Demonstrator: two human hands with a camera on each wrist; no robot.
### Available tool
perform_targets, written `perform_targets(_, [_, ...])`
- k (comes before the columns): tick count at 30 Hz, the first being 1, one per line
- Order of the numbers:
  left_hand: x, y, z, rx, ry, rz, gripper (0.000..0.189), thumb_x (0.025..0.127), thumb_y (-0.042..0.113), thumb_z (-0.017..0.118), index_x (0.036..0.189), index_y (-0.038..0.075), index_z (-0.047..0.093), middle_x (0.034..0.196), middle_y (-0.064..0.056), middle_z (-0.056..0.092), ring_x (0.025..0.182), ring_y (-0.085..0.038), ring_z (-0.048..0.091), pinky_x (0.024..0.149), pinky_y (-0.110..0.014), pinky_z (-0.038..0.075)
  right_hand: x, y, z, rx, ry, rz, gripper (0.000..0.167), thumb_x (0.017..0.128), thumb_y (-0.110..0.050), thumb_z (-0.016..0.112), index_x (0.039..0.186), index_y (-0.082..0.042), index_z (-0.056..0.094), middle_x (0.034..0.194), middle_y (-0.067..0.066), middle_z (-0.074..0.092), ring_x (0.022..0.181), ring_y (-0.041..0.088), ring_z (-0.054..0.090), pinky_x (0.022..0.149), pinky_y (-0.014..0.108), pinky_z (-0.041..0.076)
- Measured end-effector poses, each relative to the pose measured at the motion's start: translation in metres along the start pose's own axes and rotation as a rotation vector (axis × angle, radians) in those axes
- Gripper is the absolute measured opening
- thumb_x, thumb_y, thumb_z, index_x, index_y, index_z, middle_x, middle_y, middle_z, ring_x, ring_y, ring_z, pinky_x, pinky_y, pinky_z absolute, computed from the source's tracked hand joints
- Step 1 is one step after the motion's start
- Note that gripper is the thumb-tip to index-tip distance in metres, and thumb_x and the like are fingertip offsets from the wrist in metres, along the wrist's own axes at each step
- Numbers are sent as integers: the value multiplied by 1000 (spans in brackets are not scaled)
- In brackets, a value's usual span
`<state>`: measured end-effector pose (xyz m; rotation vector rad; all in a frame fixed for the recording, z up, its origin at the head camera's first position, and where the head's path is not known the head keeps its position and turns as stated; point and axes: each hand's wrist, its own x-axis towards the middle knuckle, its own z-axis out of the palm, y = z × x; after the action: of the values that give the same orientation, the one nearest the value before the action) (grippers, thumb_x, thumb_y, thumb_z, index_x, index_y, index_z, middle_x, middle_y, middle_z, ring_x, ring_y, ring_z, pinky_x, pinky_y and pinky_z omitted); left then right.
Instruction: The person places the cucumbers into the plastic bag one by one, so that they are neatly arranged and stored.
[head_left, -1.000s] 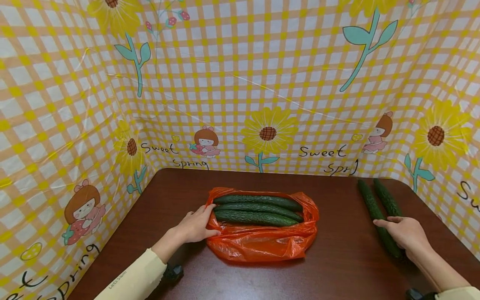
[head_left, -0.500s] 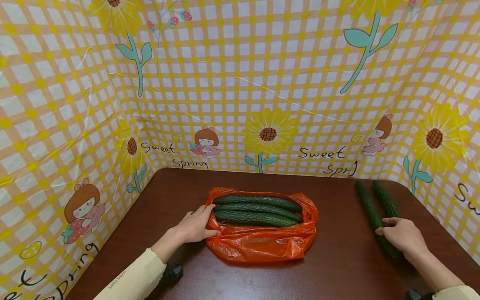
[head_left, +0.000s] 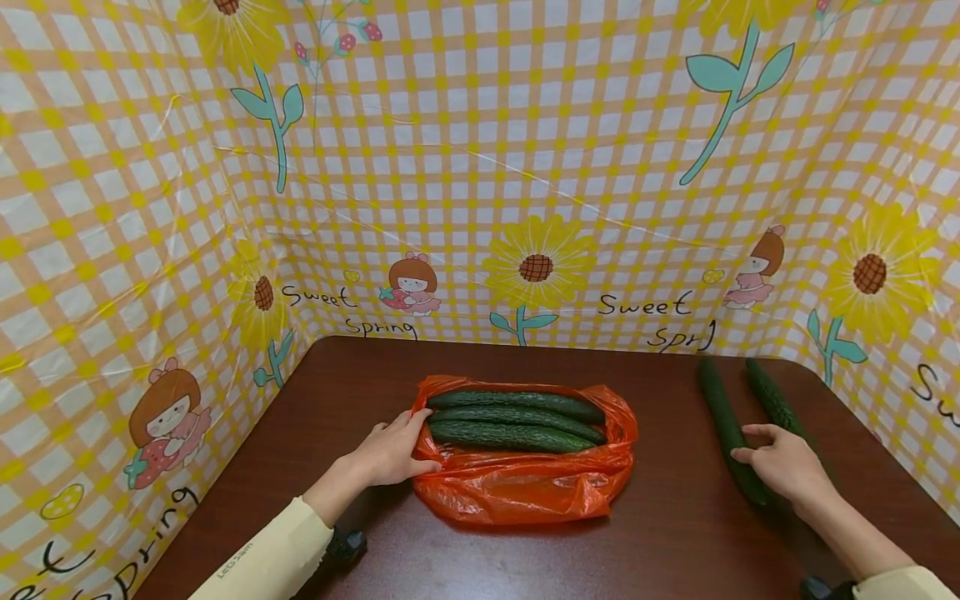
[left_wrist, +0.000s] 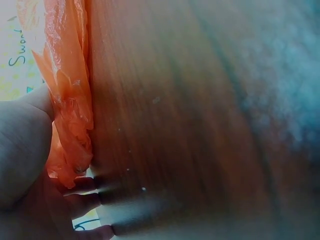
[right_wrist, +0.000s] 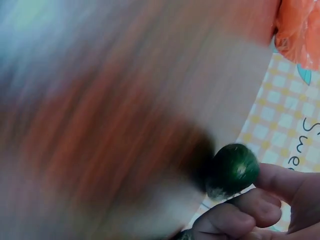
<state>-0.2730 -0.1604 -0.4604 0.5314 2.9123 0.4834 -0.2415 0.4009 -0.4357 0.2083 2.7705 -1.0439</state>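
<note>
An orange-red plastic bag (head_left: 517,492) sits mid-table with its mouth spread. Several dark green cucumbers (head_left: 517,435) lie side by side across its opening. My left hand (head_left: 392,450) holds the bag's left end, thumb at the front and fingers at the back; the left wrist view has the crumpled plastic (left_wrist: 70,100) between thumb and fingers. Over at the right, my right hand (head_left: 787,467) grips a cucumber (head_left: 722,408) lengthwise to the table's depth. The right wrist view shows its rounded end (right_wrist: 232,170) between thumb and fingers. Another cucumber (head_left: 776,396) lies just right of it, partly hidden by the hand.
The brown wooden table (head_left: 360,367) is walled at the back and both sides by a checked, flower-printed cloth (head_left: 450,167). Table surface shows between the bag and the right-hand cucumbers, and in front of the bag.
My right hand has moved left with the gripped cucumber, widening the gap to the other one. Its thumb and fingers have closed in. My left hand and the bag stay put.
</note>
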Motion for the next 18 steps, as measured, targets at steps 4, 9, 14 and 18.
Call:
perform_targets(4, [0,0,0,-1,-5,3,92,90,55,70,159,11,29,158,-20,36,147,-35,36,115,-60,28,1,-1,2,34,-20,54,81,100,-37,57,153,13,21,143,46,34,118,64,43,89,63,46])
perform_targets(9, [1,1,-1,2,-5,4,92,89,56,70,158,11,29,158,-21,36,146,-35,36,115,-60,28,-2,-1,6,157,-21,97,79,101,-33,54,153,16,18,53,0,46,46,16,40,55,35,42])
perform_targets(14, [2,0,-1,16,-8,1,92,89,57,70,159,13,28,159,-20,36,147,-35,36,115,-59,29,-3,0,7,227,-17,118,81,102,-36,54,152,17,18,49,-11,31,45,7,26,52,32,35])
perform_targets(18, [1,1,-1,9,-8,1,92,89,56,70,159,12,29,158,-21,36,146,-35,37,115,-59,29,-2,1,8,221,-11,132,83,101,-39,55,152,17,20,49,-11,30,46,7,26,54,34,36])
